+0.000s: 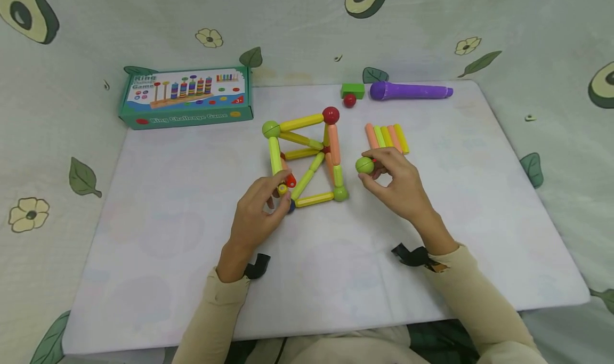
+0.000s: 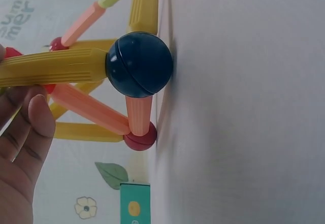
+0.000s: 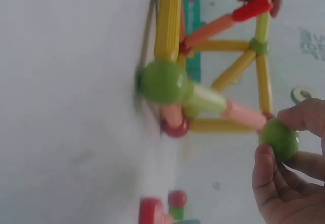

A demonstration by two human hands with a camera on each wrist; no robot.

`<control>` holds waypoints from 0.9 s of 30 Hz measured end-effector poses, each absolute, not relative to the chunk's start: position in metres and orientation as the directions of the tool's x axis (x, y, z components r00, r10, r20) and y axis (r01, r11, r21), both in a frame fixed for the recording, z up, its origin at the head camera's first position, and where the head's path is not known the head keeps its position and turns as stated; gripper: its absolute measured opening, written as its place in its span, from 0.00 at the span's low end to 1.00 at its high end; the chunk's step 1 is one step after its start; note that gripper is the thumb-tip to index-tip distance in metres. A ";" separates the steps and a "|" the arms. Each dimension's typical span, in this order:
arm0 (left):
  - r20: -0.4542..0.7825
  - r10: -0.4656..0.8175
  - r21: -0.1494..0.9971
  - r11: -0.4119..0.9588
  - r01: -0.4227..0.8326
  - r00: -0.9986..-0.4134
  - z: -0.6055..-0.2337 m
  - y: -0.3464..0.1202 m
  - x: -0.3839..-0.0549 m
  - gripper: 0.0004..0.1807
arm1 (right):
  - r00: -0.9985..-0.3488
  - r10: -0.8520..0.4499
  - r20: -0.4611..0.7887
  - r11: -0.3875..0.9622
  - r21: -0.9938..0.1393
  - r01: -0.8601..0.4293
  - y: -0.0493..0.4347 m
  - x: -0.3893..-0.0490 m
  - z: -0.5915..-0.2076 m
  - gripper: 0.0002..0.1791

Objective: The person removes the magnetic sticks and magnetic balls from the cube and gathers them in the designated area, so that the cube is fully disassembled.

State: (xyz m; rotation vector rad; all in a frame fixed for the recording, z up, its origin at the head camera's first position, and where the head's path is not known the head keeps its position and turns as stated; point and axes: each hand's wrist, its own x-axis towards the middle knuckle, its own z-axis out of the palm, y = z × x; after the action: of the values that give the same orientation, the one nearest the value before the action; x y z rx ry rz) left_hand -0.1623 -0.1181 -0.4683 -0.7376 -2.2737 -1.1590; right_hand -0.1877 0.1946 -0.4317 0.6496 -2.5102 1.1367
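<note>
My right hand [image 1: 400, 188] pinches a green ball [image 1: 364, 165] between thumb and fingers, raised off the table right of a frame of magnetic sticks and balls. At the frame's front left, my left hand [image 1: 256, 209] pinches the top part of an upright yellow magnetic stick [image 2: 56, 67]. This stick stands on a dark blue ball [image 2: 139, 64]. Beside those fingers, a salmon stick with a red stick [image 3: 252, 9] on its end leans up. Another green ball [image 1: 340, 194] sits at the front right corner, and a red ball [image 1: 331, 115] tops the back right.
Several loose sticks [image 1: 384, 137] lie side by side beyond my right hand. At the back are a green block [image 1: 353, 90], a red ball [image 1: 349, 100] and a purple microphone-shaped object [image 1: 411, 91]. A ring game box [image 1: 187, 98] stands back left.
</note>
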 end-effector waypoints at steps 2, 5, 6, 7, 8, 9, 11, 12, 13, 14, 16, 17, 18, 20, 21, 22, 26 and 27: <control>0.623 0.247 0.577 0.494 0.650 -0.742 -0.469 -0.118 -0.163 0.26 | -0.861 -0.252 0.441 0.608 -0.620 -0.496 0.204 -0.190 -0.433 0.23; 0.619 0.249 0.578 0.496 0.647 -0.745 -0.468 -0.118 -0.162 0.26 | -0.875 -0.227 0.428 0.636 -0.615 -0.466 0.217 -0.194 -0.435 0.23; 0.618 0.249 0.579 0.497 0.646 -0.746 -0.469 -0.118 -0.162 0.27 | -0.878 -0.222 0.425 0.644 -0.612 -0.459 0.221 -0.196 -0.436 0.23; 0.617 0.250 0.578 0.499 0.645 -0.747 -0.468 -0.118 -0.162 0.26 | -0.881 -0.217 0.421 0.651 -0.610 -0.452 0.226 -0.197 -0.437 0.22; 0.616 0.250 0.578 0.501 0.645 -0.747 -0.469 -0.118 -0.162 0.26 | -0.884 -0.211 0.417 0.659 -0.608 -0.443 0.229 -0.198 -0.438 0.23; 0.616 0.250 0.577 0.502 0.644 -0.747 -0.469 -0.118 -0.162 0.26 | -0.888 -0.204 0.413 0.665 -0.607 -0.435 0.233 -0.199 -0.438 0.22; 0.614 0.249 0.579 0.503 0.642 -0.749 -0.469 -0.118 -0.162 0.26 | -0.897 -0.188 0.401 0.681 -0.605 -0.413 0.241 -0.202 -0.439 0.22; 0.613 0.250 0.580 0.502 0.642 -0.749 -0.469 -0.118 -0.162 0.26 | -0.901 -0.179 0.394 0.692 -0.601 -0.400 0.245 -0.203 -0.439 0.23; 0.613 0.250 0.580 0.502 0.642 -0.749 -0.469 -0.119 -0.162 0.26 | -0.907 -0.167 0.386 0.703 -0.598 -0.384 0.249 -0.205 -0.439 0.23; 0.613 0.250 0.580 0.501 0.642 -0.750 -0.469 -0.119 -0.162 0.26 | -0.913 -0.156 0.377 0.715 -0.595 -0.367 0.253 -0.206 -0.439 0.23; 0.614 0.250 0.581 0.500 0.643 -0.749 -0.469 -0.119 -0.162 0.26 | -0.924 -0.138 0.357 0.740 -0.583 -0.336 0.262 -0.210 -0.440 0.22; 0.616 0.249 0.581 0.498 0.644 -0.748 -0.469 -0.118 -0.162 0.26 | -0.929 -0.131 0.346 0.750 -0.578 -0.321 0.266 -0.212 -0.440 0.22; 0.618 0.248 0.580 0.497 0.646 -0.746 -0.469 -0.118 -0.162 0.26 | -0.934 -0.123 0.335 0.762 -0.571 -0.305 0.269 -0.214 -0.440 0.22; 0.623 0.247 0.576 0.497 0.649 -0.743 -0.469 -0.118 -0.162 0.26 | -0.943 -0.114 0.314 0.780 -0.560 -0.281 0.276 -0.218 -0.441 0.22; 0.624 0.246 0.575 0.498 0.649 -0.741 -0.469 -0.119 -0.162 0.26 | -0.947 -0.110 0.302 0.787 -0.555 -0.268 0.278 -0.219 -0.441 0.22; 0.625 0.245 0.574 0.499 0.649 -0.741 -0.469 -0.119 -0.162 0.26 | -0.951 -0.105 0.290 0.794 -0.552 -0.256 0.281 -0.221 -0.442 0.22; 0.623 0.246 0.571 0.505 0.647 -0.742 -0.468 -0.119 -0.161 0.26 | -0.971 -0.092 0.222 0.807 -0.555 -0.203 0.287 -0.223 -0.446 0.23; 0.624 0.246 0.572 0.503 0.648 -0.742 -0.468 -0.119 -0.161 0.26 | -0.973 -0.094 0.209 0.808 -0.555 -0.197 0.288 -0.223 -0.447 0.23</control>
State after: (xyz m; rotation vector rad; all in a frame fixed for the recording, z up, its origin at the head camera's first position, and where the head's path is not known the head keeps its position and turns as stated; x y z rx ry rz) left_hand -0.1606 -0.1187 -0.4681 -0.7338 -2.2814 -1.1512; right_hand -0.2232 0.2882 -0.4470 0.2288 -2.8224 0.8935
